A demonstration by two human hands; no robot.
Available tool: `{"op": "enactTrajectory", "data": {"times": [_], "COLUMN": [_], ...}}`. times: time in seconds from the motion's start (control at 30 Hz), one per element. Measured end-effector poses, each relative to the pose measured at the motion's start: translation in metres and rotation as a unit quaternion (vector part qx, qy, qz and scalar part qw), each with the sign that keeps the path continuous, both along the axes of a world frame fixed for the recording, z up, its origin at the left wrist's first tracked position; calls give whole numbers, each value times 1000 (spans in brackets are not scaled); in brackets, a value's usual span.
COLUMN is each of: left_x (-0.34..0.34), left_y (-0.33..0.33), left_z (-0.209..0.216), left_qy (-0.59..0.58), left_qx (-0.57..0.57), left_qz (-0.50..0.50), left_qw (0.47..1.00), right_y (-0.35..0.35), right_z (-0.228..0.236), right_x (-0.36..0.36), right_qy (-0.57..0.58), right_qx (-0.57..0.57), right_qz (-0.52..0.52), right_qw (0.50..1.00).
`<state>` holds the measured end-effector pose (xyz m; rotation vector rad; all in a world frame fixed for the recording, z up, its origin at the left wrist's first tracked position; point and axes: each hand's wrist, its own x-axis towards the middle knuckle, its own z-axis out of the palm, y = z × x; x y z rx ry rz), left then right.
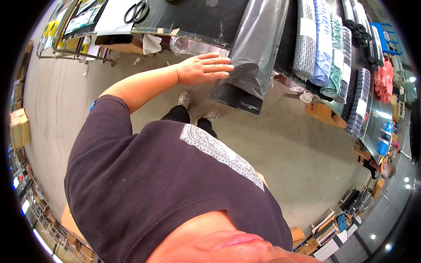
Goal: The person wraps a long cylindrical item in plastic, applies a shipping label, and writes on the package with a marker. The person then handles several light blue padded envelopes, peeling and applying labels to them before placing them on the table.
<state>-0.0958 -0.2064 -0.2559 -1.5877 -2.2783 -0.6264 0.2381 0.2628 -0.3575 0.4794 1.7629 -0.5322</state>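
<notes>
My left hand [205, 68] reaches forward with the fingers stretched flat and close together. Its fingertips rest on a grey plastic sheet [258, 44] that drapes over the edge of a dark work table [197, 17]. The hand holds nothing. Below the sheet a black roll end [237, 100] hangs past the table edge. My right hand is out of view. My dark shirt fills the lower part of the picture.
Black scissors [137, 11] lie on the table at the back. Several rolls of patterned fabric [324, 44] lie side by side to the right. A metal cart [57, 44] stands far left, with stacked cardboard [19, 127] beside it. My shoes [184, 100] stand on the concrete floor.
</notes>
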Motion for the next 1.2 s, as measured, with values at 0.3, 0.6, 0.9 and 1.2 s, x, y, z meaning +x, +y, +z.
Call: {"op": "enactTrajectory", "data": {"times": [0.3, 0.6, 0.9, 1.2], "left_x": [-27, -20, 2, -17], "left_y": [27, 36, 66, 125], "left_z": [6, 2, 25, -15], "left_qy": [112, 110, -231, -486], "left_qx": [-58, 68, 291, 408], "left_qz": [-55, -71, 241, 479], "left_qw": [991, 989, 896, 606], "right_y": [-100, -133, -112, -186], "right_z": [116, 142, 112, 93], "right_x": [-287, -327, -326, -366], "right_qy": [795, 715, 639, 446], "right_qx": [-20, -225, -365, -269], "right_qz": [315, 487, -150, -563], "right_qw": [518, 448, 661, 641]}}
